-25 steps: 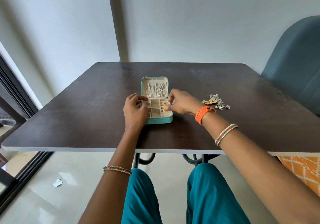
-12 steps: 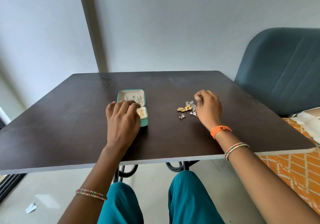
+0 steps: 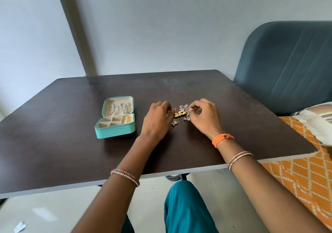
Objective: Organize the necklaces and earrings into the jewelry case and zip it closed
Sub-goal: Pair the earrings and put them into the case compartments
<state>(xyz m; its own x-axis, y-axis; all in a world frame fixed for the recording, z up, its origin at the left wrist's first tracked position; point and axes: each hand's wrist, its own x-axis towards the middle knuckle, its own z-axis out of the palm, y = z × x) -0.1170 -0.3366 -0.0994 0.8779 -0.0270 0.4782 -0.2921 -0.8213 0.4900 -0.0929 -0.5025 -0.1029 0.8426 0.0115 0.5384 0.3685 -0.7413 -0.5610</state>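
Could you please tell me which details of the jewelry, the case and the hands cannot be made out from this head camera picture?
- Loose earrings: too small to count; the left hand may cover some.
- Right hand: fingertips curl into the pile; whether they pinch a piece is unclear.
- Jewelry case: its zipper is too small to see.
- Necklaces in the lid: tangled, number unclear.
- Gold earrings in the tray: too small to count.

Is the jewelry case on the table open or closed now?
Open. The jewelry case lies with its lid folded back; necklaces show in the lid and the tray compartments are exposed.
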